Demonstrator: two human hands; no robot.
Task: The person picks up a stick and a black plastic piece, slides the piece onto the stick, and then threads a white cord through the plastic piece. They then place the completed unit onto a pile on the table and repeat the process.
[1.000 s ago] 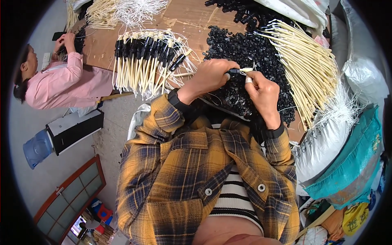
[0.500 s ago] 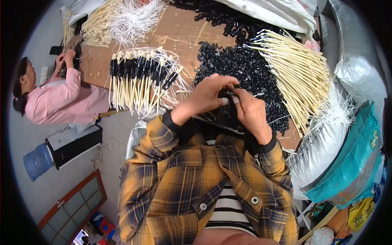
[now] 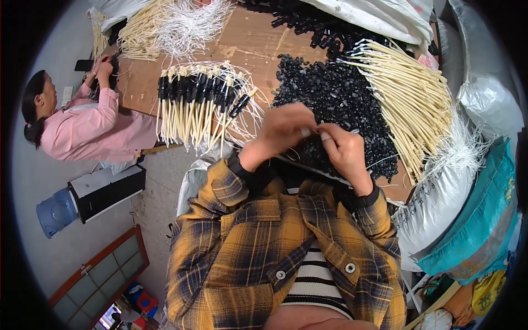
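Observation:
My right hand (image 3: 346, 151) is closed in a pinch, thumb and forefinger together, on what looks like a thin white cord; most of it is hidden by the fingers. Close against those fingertips is my left hand (image 3: 283, 129), smeared by motion, so its grip cannot be made out. Both hands are over the table's near edge, in front of a heap of small black glossy pieces (image 3: 335, 91). Left of them lies a row of cream-coloured rods with black sleeves (image 3: 192, 96) and white cords.
A fan of cream rods (image 3: 410, 102) with white strings lies right of the heap. More white strings (image 3: 190, 27) are at the far left of the table (image 3: 250, 41). A co-worker in pink (image 3: 82, 126) sits at the left. Full sacks (image 3: 434, 206) stand at the right.
The white loop seen between my fingertips is no longer visible. My left hand has become blurred with motion, while my right hand keeps its pinch. The whole view has shifted slightly.

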